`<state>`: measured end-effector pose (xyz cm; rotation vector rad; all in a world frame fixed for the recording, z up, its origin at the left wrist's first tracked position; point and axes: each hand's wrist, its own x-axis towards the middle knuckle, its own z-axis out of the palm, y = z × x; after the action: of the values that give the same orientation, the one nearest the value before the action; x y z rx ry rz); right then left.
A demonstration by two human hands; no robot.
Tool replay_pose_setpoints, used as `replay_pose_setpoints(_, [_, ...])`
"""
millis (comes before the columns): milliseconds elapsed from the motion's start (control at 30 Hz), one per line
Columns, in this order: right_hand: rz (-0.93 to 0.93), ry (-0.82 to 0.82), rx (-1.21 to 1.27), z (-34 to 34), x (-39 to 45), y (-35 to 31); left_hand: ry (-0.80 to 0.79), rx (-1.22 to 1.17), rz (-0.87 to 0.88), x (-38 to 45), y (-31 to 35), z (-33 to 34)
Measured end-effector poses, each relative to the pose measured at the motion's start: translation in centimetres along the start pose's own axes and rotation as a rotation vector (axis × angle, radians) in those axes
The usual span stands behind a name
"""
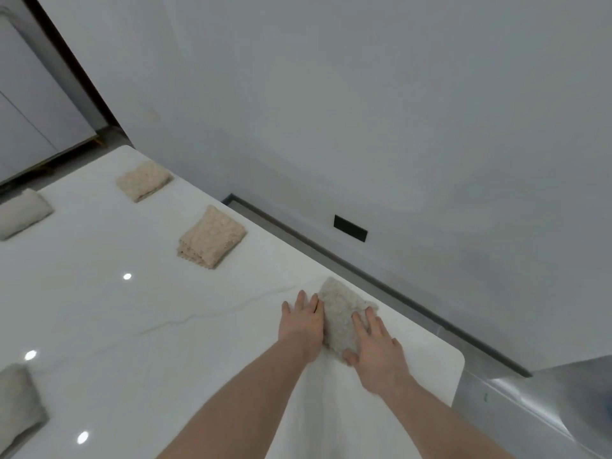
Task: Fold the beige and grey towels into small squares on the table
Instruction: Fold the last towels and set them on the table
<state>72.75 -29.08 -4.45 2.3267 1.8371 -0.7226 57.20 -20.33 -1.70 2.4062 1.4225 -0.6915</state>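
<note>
Two bare hands work a folded grey towel (pixel 341 321) near the right-hand corner of a glossy white table (pixel 139 313); the left hand (pixel 303 321) lies flat on the tabletop with fingers straight, its edge touching the towel's left side; the right hand (pixel 376 347) rests on the towel's right part with fingers extended and relaxed, the thumb tucked against the near corner of the cloth; neither hand curls round the fabric. The towel sits as a small, thick rectangle, just beside the table's far edge, slightly blurred.

Further along that same edge lie two folded beige towels with a knobbly weave: a nearer beige towel (pixel 212 238) showing its stacked layers at the near side, and a farther beige towel (pixel 144 180) towards the far corner; the two are well apart from each other and from the hands. A pale folded towel (pixel 21 212) lies at the left edge of view, and another grey towel (pixel 18 409) sits at the lower left, partly cut off.

Ceiling lights glint as bright spots on the tabletop; a plain grey wall (pixel 364 111) rises behind, with a small black rectangular plate (pixel 350 228) low on it; no writing or brand can be read anywhere.
</note>
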Motion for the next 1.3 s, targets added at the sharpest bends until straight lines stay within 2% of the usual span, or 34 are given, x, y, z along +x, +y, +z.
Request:
replay_pose_setpoints(233, [0.058, 0.033, 0.041, 0.2, -1.1, -2.2, 0.011, 0.055, 0.02, -0.6, -0.7, -0.3])
replay_pose_setpoints(400, [0.055, -0.017, 0.046, -0.4, -1.8, -3.5, 0.0, 0.103, 0.039, -2.2, -2.3, 0.0])
replay_pose_setpoints(567, [0.079, 0.115, 0.05, -1.5, -1.7, -3.8, 0.124, -0.046, 0.066, -2.0, -2.1, -0.9])
replay_pose_setpoints(633, [0.031, 0.081, 0.011, -1.0, -1.6, -3.5, 0.152, -0.088, 0.119, -2.1, -1.9, -0.9])
replay_pose_setpoints(700, [-0.017, 0.018, -0.05, -0.1, -1.8, -3.3, 0.089, -0.051, 0.158, -2.2, -1.8, -0.3])
replay_pose_setpoints(800, [-0.02, -0.04, -0.049, 1.1, -2.0, -3.3, 0.007, -0.049, 0.122, -2.0, -2.6, 1.9])
replay_pose_setpoints(967, [-0.015, -0.094, -0.026, 1.5, -1.6, -3.3, 0.03, -0.11, 0.096, -1.9, -3.0, 3.9])
replay_pose_setpoints(1300, [0.047, -0.077, -0.03, 2.9, -1.1, -4.0, 0.034, -0.015, 0.042, -1.0, -2.4, 3.2])
